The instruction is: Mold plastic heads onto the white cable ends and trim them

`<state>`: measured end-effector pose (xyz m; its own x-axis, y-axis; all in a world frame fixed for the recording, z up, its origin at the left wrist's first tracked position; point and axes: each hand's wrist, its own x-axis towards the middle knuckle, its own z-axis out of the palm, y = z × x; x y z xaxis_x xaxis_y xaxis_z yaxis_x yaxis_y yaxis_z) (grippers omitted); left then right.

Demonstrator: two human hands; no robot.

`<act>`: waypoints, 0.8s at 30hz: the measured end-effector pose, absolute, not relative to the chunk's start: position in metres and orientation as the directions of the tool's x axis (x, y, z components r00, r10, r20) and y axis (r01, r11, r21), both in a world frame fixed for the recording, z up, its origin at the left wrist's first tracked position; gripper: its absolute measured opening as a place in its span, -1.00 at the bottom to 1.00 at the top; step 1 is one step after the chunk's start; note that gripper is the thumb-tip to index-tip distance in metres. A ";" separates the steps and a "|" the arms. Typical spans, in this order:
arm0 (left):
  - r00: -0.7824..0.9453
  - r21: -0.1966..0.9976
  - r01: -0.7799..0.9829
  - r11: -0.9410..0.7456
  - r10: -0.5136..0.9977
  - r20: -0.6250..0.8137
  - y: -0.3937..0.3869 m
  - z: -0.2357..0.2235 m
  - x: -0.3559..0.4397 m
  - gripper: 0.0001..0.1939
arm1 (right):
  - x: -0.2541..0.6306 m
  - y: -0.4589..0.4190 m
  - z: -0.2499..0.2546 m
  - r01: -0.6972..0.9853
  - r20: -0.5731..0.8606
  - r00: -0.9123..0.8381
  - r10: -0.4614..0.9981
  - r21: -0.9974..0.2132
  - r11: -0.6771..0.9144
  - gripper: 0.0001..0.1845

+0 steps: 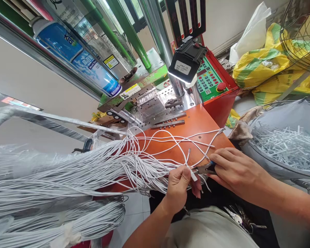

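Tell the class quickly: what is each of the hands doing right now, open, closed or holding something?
Left hand: closed, holding a white cable near its end.
Right hand: closed, holding a pliers-like tool.

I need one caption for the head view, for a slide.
Left hand holds a white cable as the right hand grips pliers beside it, near an orange worktop.

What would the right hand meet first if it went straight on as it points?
The right hand, pliers-like tool leading, would likely meet the white cable end in the left hand; depth is unclear.
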<state>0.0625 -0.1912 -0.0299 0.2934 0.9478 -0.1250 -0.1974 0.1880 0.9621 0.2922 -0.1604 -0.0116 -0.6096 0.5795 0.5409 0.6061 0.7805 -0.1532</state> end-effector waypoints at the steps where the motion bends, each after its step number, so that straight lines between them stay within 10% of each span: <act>1: 0.290 0.962 -0.204 0.181 0.950 -0.118 -0.192 -0.031 0.062 -0.48 | 0.292 -0.159 -0.010 0.601 0.538 -0.614 0.577 -0.155 0.784 -0.71; 24: 0.145 0.980 -0.153 0.124 0.984 -0.102 -0.193 -0.033 0.064 -0.47 | 0.280 -0.163 -0.014 0.671 0.588 -0.545 0.598 -0.122 0.732 -0.69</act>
<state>0.0637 -0.1928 -0.0331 0.1450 0.9842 -0.1019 -0.1527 0.1240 0.9805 0.2800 -0.1629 -0.0137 -0.5450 0.5976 0.5881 0.6709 0.7315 -0.1215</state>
